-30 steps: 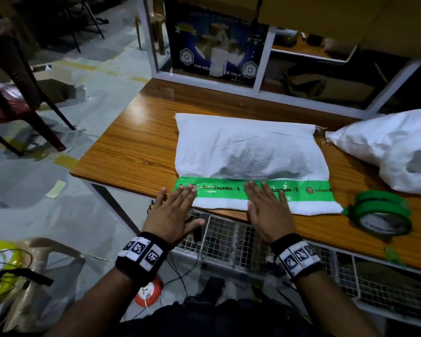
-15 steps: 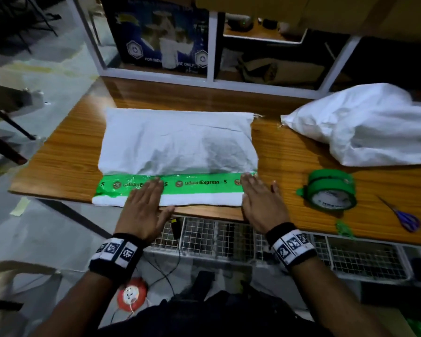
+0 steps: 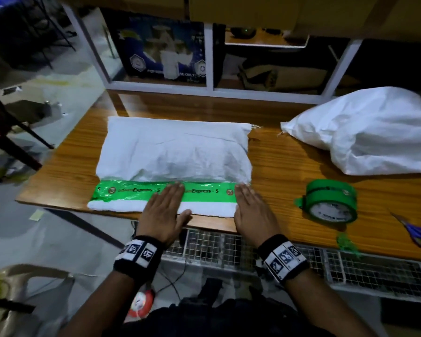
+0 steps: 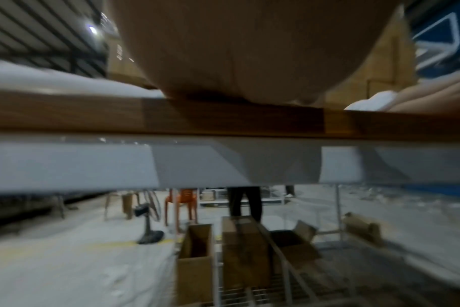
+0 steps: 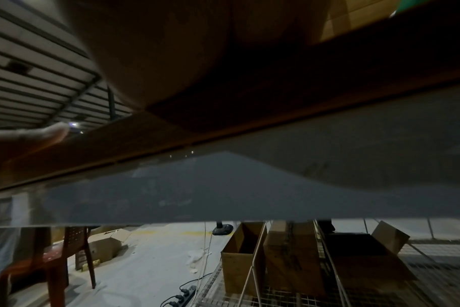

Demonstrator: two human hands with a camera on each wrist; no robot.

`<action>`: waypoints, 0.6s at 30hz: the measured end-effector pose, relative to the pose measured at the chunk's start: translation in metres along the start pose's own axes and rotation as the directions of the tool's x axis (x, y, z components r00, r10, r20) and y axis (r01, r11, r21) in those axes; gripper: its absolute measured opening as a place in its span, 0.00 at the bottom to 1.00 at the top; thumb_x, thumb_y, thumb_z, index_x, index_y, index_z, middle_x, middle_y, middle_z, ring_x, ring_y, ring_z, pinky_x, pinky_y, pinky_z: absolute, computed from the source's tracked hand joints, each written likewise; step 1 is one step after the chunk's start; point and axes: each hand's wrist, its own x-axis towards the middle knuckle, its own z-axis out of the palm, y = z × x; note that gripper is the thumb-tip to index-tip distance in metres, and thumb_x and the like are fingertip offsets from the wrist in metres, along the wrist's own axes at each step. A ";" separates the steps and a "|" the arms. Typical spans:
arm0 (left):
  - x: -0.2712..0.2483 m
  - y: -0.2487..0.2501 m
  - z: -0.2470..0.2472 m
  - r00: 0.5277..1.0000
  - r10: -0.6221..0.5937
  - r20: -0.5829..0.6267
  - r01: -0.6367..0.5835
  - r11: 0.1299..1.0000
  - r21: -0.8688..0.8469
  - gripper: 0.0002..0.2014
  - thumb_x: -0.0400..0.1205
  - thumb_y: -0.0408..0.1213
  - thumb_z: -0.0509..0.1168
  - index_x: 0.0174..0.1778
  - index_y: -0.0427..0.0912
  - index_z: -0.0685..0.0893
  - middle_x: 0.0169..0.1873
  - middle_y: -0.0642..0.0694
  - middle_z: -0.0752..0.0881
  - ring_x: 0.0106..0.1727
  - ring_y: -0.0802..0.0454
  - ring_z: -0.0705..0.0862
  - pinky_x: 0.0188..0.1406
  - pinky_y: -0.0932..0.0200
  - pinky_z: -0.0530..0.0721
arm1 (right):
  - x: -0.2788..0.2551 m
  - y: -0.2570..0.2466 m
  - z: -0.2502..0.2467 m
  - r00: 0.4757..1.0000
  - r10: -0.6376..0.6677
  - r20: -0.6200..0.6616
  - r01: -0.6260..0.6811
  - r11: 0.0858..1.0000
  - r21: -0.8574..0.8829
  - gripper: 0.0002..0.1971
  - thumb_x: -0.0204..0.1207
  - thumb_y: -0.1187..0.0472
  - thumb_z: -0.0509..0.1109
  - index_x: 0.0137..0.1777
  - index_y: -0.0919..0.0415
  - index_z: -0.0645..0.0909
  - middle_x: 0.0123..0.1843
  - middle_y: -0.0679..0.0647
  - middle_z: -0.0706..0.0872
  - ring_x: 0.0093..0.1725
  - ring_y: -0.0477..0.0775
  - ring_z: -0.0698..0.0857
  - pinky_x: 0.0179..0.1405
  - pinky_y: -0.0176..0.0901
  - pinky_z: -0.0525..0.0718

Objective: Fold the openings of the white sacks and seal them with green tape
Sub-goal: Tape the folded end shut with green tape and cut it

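Observation:
A filled white sack [image 3: 175,152] lies flat on the wooden table [image 3: 277,171], its folded opening along the near edge under a strip of green tape [image 3: 131,190]. My left hand [image 3: 165,205] presses flat on the middle of the strip, fingers straight. My right hand [image 3: 248,207] lies flat on the strip's right end, at the sack's corner. In both wrist views only a palm [image 4: 250,47] and the table's front edge [image 4: 223,118] show. A second white sack [image 3: 365,132] sits at the far right.
Two stacked rolls of green tape [image 3: 331,200] stand right of my right hand, with purple-handled scissors [image 3: 416,232] beyond and a green tape scrap [image 3: 345,242] near the front edge. A white shelf frame [image 3: 209,91] backs the table. A wire rack [image 3: 350,271] lies below the front edge.
Both hands have slid rightwards along the tape strip, staying flat; the right hand went from the strip's middle to its right end, the left from the left end to the middle.

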 end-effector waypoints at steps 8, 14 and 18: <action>-0.021 -0.084 -0.013 0.972 -0.230 -0.047 0.230 0.973 -0.003 0.40 0.84 0.66 0.32 0.89 0.47 0.49 0.87 0.51 0.51 0.88 0.49 0.52 0.85 0.47 0.54 | 0.000 0.000 0.006 0.999 0.005 -0.040 -0.006 0.999 -0.034 0.33 0.82 0.52 0.44 0.85 0.67 0.62 0.84 0.63 0.68 0.83 0.61 0.69 0.83 0.55 0.67; -0.028 -0.088 -0.006 0.964 -0.238 -0.116 0.244 0.969 0.037 0.37 0.85 0.65 0.39 0.89 0.50 0.46 0.88 0.53 0.48 0.88 0.46 0.42 0.86 0.40 0.49 | 0.001 -0.003 0.008 0.999 0.039 -0.030 -0.040 0.999 -0.025 0.36 0.81 0.50 0.38 0.86 0.65 0.60 0.85 0.61 0.66 0.84 0.60 0.66 0.83 0.56 0.65; -0.033 -0.102 -0.009 0.975 -0.178 -0.130 0.176 0.984 -0.025 0.37 0.84 0.67 0.46 0.88 0.55 0.51 0.87 0.58 0.49 0.88 0.41 0.44 0.83 0.34 0.55 | 0.000 -0.002 0.009 0.998 0.045 -0.039 -0.044 0.999 0.014 0.36 0.81 0.49 0.38 0.86 0.64 0.60 0.86 0.61 0.65 0.84 0.61 0.65 0.84 0.56 0.63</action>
